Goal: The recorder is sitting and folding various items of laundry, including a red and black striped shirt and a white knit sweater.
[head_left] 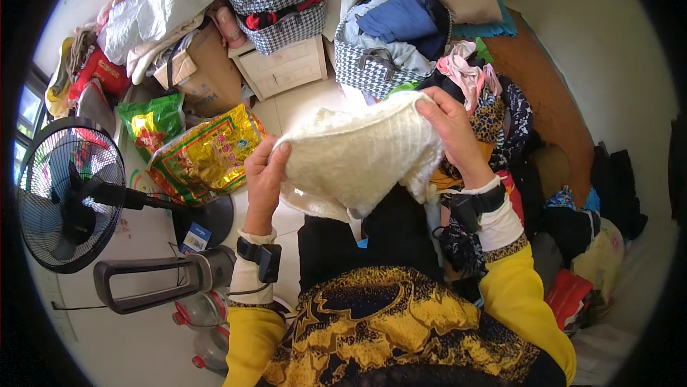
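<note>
A white, fuzzy knitted garment (358,161) is stretched between my two hands, above my lap; its exact kind I cannot make out. My left hand (266,165) pinches its left edge with the thumb on top. The upper right corner is gripped by my right hand (452,123), thumb over the cloth. The lower edge hangs loose in folds over my dark trousers (333,244). Beyond the garment stands a houndstooth fabric basket (358,72) heaped with clothes, a folded blue garment (401,17) on top.
On the left are a black fan (71,194), a bladeless fan (154,279), shiny gold and green bags (207,151) and a cardboard box (207,72). More stacked baskets (283,22) sit on a white cabinet (283,68). Clothes (494,108) pile up at the right.
</note>
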Demonstrator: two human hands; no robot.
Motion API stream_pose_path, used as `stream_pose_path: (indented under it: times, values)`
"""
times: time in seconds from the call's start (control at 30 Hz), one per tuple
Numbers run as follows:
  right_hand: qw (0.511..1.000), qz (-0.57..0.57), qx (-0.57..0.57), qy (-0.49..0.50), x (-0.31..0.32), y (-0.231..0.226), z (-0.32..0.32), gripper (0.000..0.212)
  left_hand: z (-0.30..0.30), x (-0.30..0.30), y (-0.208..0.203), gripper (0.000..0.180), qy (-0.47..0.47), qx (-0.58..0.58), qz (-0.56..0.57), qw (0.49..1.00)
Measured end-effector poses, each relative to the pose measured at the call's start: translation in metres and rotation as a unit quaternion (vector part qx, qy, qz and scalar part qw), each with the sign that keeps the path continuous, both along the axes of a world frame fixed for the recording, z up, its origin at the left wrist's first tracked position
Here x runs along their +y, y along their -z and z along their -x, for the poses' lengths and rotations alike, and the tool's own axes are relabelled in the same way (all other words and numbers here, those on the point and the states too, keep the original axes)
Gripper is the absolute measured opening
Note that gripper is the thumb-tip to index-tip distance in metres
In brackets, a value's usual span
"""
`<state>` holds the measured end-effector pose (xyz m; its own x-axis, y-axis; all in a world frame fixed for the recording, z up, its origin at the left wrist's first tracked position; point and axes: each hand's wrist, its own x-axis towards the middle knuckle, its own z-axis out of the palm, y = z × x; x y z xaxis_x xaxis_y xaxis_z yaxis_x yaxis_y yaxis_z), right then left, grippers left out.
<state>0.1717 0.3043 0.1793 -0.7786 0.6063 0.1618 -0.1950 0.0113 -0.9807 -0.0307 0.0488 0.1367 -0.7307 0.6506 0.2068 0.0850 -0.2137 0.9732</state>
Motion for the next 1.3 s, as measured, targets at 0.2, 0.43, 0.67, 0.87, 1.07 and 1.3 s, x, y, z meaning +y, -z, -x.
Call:
stream_pose_path:
  times: [0.2, 0.43, 0.67, 0.87, 1.07, 1.3]
  values:
    - [0.984, -0.166, -0.009, 0.071, 0.003, -0.024, 0.023, 0.019, 0.007, 0.006, -0.026, 0.026, -0.022, -0.049, -0.043, 0.998]
    - [0.985, -0.151, -0.029, 0.075, -0.015, 0.000, 0.051, 0.016, -0.020, 0.018, -0.026, 0.018, 0.002, -0.216, -0.104, 0.971]
    - [1.000, 0.016, -0.009, -0.015, -0.023, 0.016, 0.047, 0.012, -0.018, 0.015, 0.001, 0.017, -0.012, -0.246, -0.098, 0.964]
    - [0.999, -0.009, 0.031, -0.031, -0.011, -0.011, 0.023, 0.018, 0.000, -0.008, -0.015, 0.017, -0.046, -0.093, -0.080, 0.991]
    - [0.992, -0.102, 0.066, -0.022, -0.023, -0.046, 0.004, 0.022, 0.005, -0.012, -0.043, 0.011, -0.175, 0.295, -0.070, 0.937]
    - [0.871, -0.127, 0.367, -0.302, -0.093, -0.137, -0.005, 0.020, 0.008, -0.009, -0.094, 0.026, -0.378, 0.418, -0.179, 0.807]
